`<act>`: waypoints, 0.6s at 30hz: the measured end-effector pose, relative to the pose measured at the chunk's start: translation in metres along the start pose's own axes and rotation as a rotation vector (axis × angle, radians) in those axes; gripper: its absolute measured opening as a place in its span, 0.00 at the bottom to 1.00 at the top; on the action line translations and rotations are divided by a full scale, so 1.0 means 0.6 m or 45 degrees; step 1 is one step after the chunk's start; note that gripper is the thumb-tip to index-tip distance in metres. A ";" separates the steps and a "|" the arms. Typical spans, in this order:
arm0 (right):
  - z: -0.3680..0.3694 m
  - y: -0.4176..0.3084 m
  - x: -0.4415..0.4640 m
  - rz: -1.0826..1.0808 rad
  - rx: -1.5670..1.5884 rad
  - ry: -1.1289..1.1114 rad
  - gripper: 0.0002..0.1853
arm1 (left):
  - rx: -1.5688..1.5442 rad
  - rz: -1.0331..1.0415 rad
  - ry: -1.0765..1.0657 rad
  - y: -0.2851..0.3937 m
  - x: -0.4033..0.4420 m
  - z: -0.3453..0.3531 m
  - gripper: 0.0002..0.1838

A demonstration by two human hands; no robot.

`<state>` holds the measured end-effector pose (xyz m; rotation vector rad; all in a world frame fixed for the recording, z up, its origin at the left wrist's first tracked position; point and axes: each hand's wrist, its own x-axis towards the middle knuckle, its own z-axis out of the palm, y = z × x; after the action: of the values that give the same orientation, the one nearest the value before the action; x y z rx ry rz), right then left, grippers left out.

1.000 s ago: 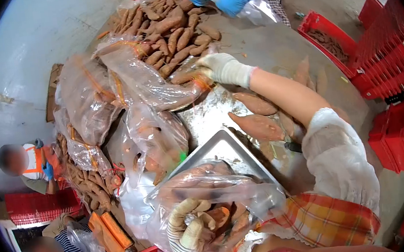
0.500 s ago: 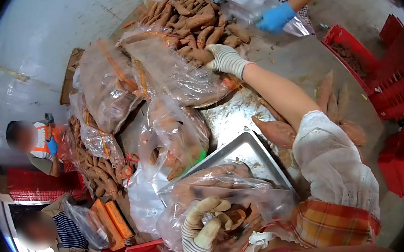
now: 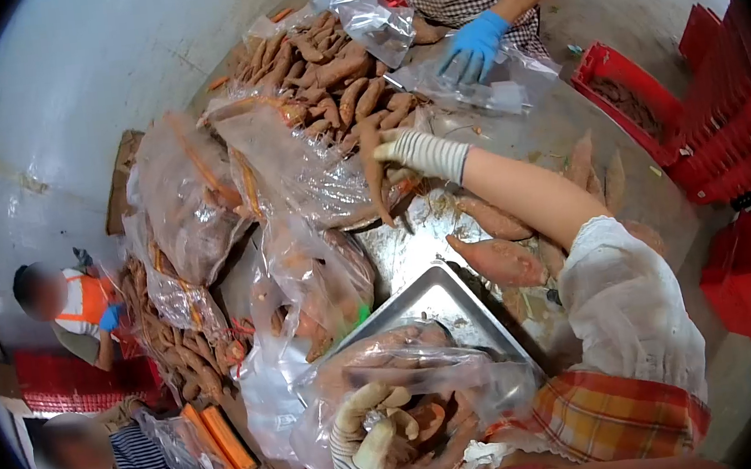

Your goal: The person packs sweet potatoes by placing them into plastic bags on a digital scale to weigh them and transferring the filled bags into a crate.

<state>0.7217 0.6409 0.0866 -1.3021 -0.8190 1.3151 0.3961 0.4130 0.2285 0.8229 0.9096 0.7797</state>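
In the head view, my right hand (image 3: 426, 151), in a striped white glove, is closed around one end of a long sweet potato (image 3: 374, 175) that hangs at the near edge of the pile. Low in the view, my gloved left hand (image 3: 362, 451) is closed on the bunched edge of a clear plastic bag (image 3: 492, 382). That bag holds several sweet potatoes and lies partly over a metal tray (image 3: 461, 308). Loose sweet potatoes (image 3: 497, 258) lie on the table under my right forearm.
A big sweet potato pile (image 3: 316, 62) covers the far table. Filled plastic bags (image 3: 184, 195) stand at left. Across the table, a co-worker's blue-gloved hand (image 3: 475, 45) rests at a clear bag (image 3: 506, 79). Red crates (image 3: 723, 143) stand at right; two other people are at left.
My right hand has drawn a sweet potato out from the pile's edge. My left hand keeps its hold on the bag. The co-worker has spread a clear bag on the table.
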 end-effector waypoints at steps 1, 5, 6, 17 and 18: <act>-0.006 -0.008 -0.007 -0.106 -0.390 -0.071 0.22 | -0.029 -0.001 0.003 -0.001 0.001 -0.002 0.20; -0.029 0.001 0.085 -0.257 -1.214 0.369 0.20 | 0.137 0.050 -0.054 -0.002 0.005 -0.005 0.24; -0.048 0.008 0.108 -0.314 -1.272 0.444 0.19 | 0.151 0.051 -0.048 0.000 0.006 -0.004 0.24; -0.088 -0.027 0.191 0.137 -1.612 0.527 0.17 | 0.101 0.080 -0.066 -0.008 0.002 -0.007 0.23; -0.095 -0.036 0.186 0.135 -1.617 0.525 0.17 | 0.070 0.051 -0.059 -0.009 0.002 -0.009 0.23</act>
<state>0.7989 0.7408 0.0712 -2.5000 -1.3494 0.4403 0.3932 0.4127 0.2215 0.9062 0.8784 0.7703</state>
